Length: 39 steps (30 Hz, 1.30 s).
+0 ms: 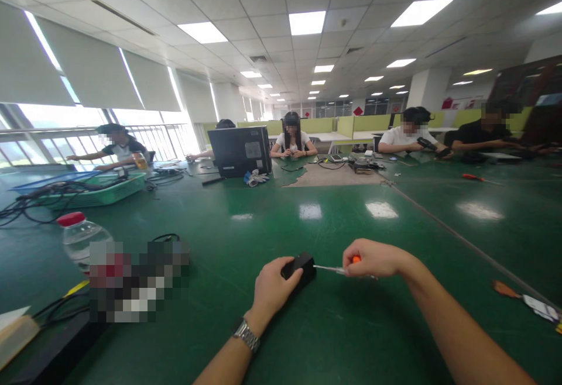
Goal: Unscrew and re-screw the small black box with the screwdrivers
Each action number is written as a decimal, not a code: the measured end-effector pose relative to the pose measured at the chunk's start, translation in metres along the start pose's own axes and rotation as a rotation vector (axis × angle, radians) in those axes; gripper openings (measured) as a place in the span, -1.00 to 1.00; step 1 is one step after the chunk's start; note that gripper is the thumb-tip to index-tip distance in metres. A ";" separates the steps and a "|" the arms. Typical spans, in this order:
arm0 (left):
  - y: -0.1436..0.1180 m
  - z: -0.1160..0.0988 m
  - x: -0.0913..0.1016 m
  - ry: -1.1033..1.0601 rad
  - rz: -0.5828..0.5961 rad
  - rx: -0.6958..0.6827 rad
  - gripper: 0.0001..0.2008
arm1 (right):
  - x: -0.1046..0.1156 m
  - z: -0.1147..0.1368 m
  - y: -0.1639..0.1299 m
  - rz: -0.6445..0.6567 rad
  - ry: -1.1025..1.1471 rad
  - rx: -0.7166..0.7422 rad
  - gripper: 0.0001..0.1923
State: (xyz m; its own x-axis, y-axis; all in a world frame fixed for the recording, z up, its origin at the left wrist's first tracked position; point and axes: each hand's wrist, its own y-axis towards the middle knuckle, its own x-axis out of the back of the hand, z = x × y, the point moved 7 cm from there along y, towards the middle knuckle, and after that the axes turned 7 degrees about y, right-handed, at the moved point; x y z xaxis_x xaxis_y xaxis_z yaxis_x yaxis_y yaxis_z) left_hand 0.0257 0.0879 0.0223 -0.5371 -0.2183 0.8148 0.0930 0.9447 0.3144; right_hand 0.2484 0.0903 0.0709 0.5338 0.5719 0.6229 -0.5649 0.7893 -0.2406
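Observation:
My left hand (pixel 273 288), with a metal watch on its wrist, is closed around a small black box-shaped object (pixel 307 265) low over the green tabletop. The thumb lies along its near side. To the right, my right hand (pixel 373 257) grips a screwdriver (pixel 327 268); some orange shows between the fingers. Its thin metal shaft points left, and the tip meets the right end of the black object. Whether the tip sits in a screw or only touches the surface is too small to tell.
A bottle with a red cap (pixel 85 236) stands at the left near a blurred-out item. Farther back are a green basket (pixel 100 196) of cables, a dark monitor or computer case (pixel 239 154) and gloves (pixel 256 178). An orange-handled screwdriver (pixel 473 178) lies right. Several people sit across.

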 end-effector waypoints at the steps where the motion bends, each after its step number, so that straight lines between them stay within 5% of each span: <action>1: 0.000 -0.001 0.000 -0.001 0.000 -0.006 -0.62 | -0.003 0.004 0.001 -0.005 -0.008 0.010 -0.79; 16: -0.007 -0.011 -0.002 -0.013 0.004 -0.164 -0.66 | -0.012 0.010 0.014 -0.084 -0.305 0.039 -0.70; 22: -0.009 -0.017 -0.008 -0.116 0.085 -0.233 -0.60 | -0.004 -0.021 0.026 -0.209 -0.407 -0.070 -0.77; 26: -0.008 -0.012 -0.010 -0.162 0.098 -0.197 -0.49 | -0.013 -0.035 0.037 -0.179 -0.316 -0.021 -0.76; 34: -0.008 -0.012 -0.010 -0.158 0.128 -0.160 -0.59 | -0.011 -0.042 0.040 -0.183 -0.268 -0.033 -0.74; 39: -0.009 -0.012 -0.010 -0.153 0.127 -0.141 -0.58 | 0.009 -0.063 0.035 -0.356 -0.415 -0.194 -0.79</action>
State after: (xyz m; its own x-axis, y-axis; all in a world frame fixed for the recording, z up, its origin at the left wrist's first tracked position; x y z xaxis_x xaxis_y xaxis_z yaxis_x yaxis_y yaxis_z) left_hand 0.0400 0.0790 0.0169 -0.6330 -0.0499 0.7725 0.2786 0.9164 0.2875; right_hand 0.2733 0.1372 0.0207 0.3562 0.1591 0.9208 -0.2492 0.9659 -0.0705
